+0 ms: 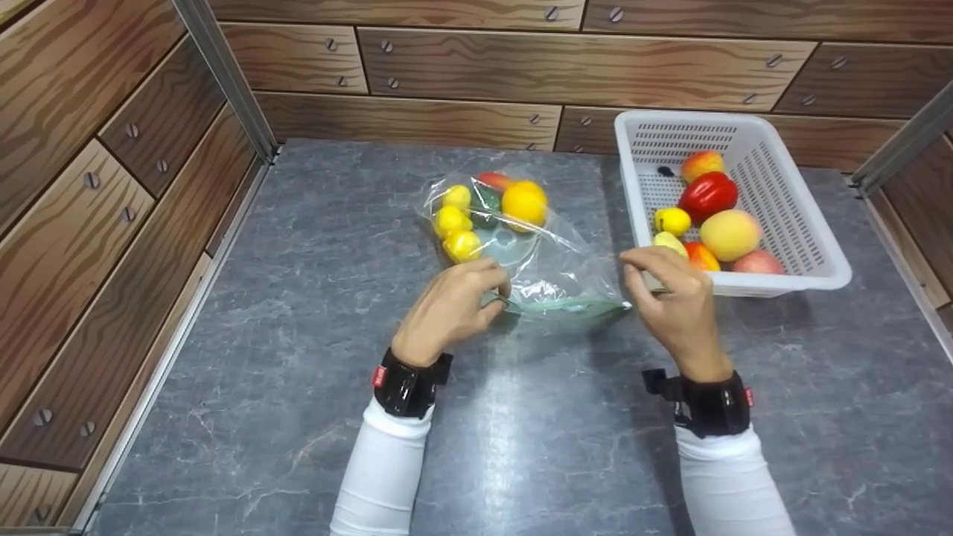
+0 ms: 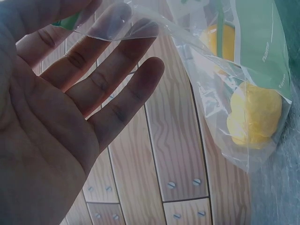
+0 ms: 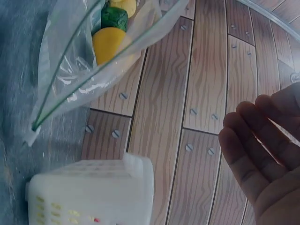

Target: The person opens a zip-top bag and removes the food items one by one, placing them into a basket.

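A clear zip bag [image 1: 569,279] with a green-edged mouth lies on the grey table, holding several lemons [image 1: 452,222], an orange [image 1: 524,205], a dark green item [image 1: 486,202] and a red piece [image 1: 494,179]. My left hand [image 1: 452,307] pinches the left end of the bag's mouth between thumb and fingers; in the left wrist view the film [image 2: 140,30] passes over the fingertips. Just right of the bag's white slider [image 1: 626,305] hovers my right hand [image 1: 672,309], apart from the bag, its fingers loosely bent around nothing.
A white perforated basket [image 1: 808,216] stands to the right, near the right hand. Inside are a red pepper [image 1: 709,196], a peach [image 1: 731,234], a lemon [image 1: 672,221] and other fruit. Wood-patterned walls [image 1: 461,63] border the table at the back and sides.
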`<act>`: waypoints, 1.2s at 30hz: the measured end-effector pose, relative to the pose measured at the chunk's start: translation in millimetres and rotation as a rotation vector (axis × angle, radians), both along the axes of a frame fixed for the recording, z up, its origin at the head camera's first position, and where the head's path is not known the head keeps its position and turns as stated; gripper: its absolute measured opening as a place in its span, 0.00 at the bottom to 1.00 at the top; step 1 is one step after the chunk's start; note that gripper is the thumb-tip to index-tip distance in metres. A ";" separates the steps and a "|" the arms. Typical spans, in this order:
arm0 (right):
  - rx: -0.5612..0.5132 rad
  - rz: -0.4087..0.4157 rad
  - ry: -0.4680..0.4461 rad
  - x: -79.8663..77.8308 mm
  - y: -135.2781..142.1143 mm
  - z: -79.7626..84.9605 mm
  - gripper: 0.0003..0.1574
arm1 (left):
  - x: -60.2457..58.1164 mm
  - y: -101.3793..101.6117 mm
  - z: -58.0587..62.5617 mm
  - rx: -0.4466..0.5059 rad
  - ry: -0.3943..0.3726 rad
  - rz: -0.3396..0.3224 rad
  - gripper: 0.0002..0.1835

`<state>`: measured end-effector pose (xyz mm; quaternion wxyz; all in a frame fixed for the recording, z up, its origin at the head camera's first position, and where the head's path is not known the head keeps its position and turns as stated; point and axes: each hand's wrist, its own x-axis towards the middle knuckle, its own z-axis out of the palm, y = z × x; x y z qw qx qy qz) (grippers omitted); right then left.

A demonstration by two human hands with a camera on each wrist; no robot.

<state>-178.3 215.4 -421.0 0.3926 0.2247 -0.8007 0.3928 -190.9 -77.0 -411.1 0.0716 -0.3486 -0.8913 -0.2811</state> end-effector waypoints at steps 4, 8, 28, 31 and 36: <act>0.043 0.054 -0.026 0.6 -6.7 -3.9 0.12 | -0.5 0.4 0.3 0.007 0.001 0.002 0.07; 0.119 0.123 -0.054 1.5 -10.1 -7.4 0.11 | -1.1 0.5 -1.4 0.009 0.001 0.003 0.07; 0.500 0.304 -0.503 10.2 -14.8 -7.9 0.11 | -0.9 1.8 -1.8 0.028 0.031 -0.005 0.07; 0.517 0.285 -0.561 11.3 -17.4 -10.1 0.16 | -0.6 2.4 -1.7 0.020 0.032 -0.007 0.07; 0.535 0.265 -0.578 8.5 -24.3 -19.5 0.14 | 0.4 3.6 -1.1 0.001 0.046 -0.009 0.07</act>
